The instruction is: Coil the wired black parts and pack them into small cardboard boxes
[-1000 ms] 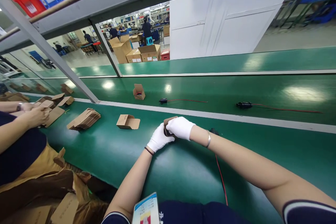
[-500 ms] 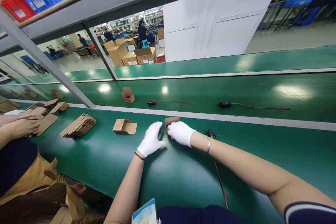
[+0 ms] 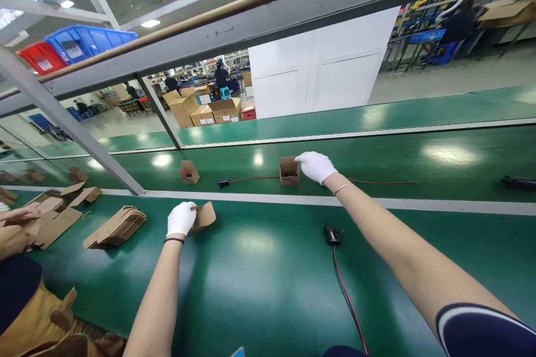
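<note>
My right hand (image 3: 317, 167), in a white glove, is at the far belt with its fingertips closed on the right edge of a small open cardboard box (image 3: 290, 179). Something dark and reddish shows inside that box. On the left, my gloved left hand (image 3: 181, 219) grips a second small cardboard box (image 3: 204, 216) over the near surface; its flap points right. Below my right forearm lies a black cylindrical part (image 3: 332, 234) with a red wire running toward me.
Another open box (image 3: 189, 173) and a black part with a red wire (image 3: 223, 183) sit on the far belt (image 3: 251, 162). Flattened cartons (image 3: 116, 227) are stacked at left, near a co-worker's hands (image 3: 17, 228). A slanted metal post (image 3: 84, 128) rises between.
My right hand has carried a box from the near surface up to the far belt. My left hand has moved left and taken hold of the box lying there. The view has shifted.
</note>
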`<state>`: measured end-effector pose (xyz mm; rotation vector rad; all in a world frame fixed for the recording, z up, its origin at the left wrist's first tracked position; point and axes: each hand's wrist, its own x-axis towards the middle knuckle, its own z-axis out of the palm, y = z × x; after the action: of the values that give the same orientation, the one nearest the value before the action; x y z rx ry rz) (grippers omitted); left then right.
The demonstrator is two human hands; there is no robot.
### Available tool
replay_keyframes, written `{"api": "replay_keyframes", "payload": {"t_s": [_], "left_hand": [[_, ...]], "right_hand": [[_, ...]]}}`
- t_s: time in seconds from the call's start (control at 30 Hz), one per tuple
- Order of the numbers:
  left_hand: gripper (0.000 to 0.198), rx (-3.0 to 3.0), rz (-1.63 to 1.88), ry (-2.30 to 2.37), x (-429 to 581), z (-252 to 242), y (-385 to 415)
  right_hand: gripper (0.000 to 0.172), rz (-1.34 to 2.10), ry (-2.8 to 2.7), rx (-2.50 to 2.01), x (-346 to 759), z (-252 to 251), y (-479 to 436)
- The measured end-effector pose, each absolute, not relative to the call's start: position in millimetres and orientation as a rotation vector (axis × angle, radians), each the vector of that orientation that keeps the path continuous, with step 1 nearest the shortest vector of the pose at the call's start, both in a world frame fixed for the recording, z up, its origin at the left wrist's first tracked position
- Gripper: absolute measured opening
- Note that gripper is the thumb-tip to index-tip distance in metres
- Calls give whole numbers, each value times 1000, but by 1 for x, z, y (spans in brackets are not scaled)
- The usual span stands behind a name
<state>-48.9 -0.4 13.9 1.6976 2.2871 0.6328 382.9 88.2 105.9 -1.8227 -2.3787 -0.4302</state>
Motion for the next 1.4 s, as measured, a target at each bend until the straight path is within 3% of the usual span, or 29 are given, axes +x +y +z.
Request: {"api": "replay_keyframes", "payload": {"t_s": [0.13, 0.27, 0.37, 0.47, 0.5, 0.6, 0.67, 0.77, 0.83, 0.9, 0.97, 1.07, 1.17, 1.3, 1.4], "left_hand": [[36, 1515, 982, 2219, 6, 1, -11], [40, 1412, 1151, 2089, 69, -22, -26], [63, 1401, 1556, 2031, 102, -28, -51], [53, 1599, 1905, 1659, 136, -15, -81], [51, 1639, 1810, 1501, 149, -7, -88], [77, 1361, 1499, 1082, 184, 24, -95], [69, 1146, 1519, 932, 195, 41, -89], [52, 970, 1654, 833, 188, 50, -77], [50, 985, 1662, 882, 173, 49, -72], [51, 1112, 1519, 969, 159, 45, -70], [56, 1292, 1264, 945, 151, 44, -72], [66, 1581, 1003, 803, 152, 47, -81], [63, 1688, 926, 938, 160, 52, -90], [49, 1332, 1226, 1031, 160, 50, -92], [38, 918, 1552, 851, 153, 45, -85]], "right_hand": [[52, -140, -2250, -2081, 432, 91, 89], [41, 7, -2202, -2086, 446, 67, 73], [39, 39, -2146, -2035, 433, 68, 53], [43, 117, -2120, -1874, 401, 80, 23], [45, 175, -2117, -1758, 386, 84, 10], [48, 373, -2176, -1333, 338, 91, -34], [44, 399, -2290, -1165, 315, 91, -59], [46, 157, -2415, -1347, 307, 92, -84], [37, -38, -2451, -1494, 314, 96, -91], [25, -172, -2490, -1447, 322, 102, -95], [26, -264, -2486, -1275, 324, 111, -96], [22, -248, -2380, -1154, 315, 118, -91], [17, -101, -2316, -1280, 305, 112, -77], [23, -65, -2393, -1500, 302, 89, -68], [27, -193, -2709, -1477, 301, 78, -80]]}}
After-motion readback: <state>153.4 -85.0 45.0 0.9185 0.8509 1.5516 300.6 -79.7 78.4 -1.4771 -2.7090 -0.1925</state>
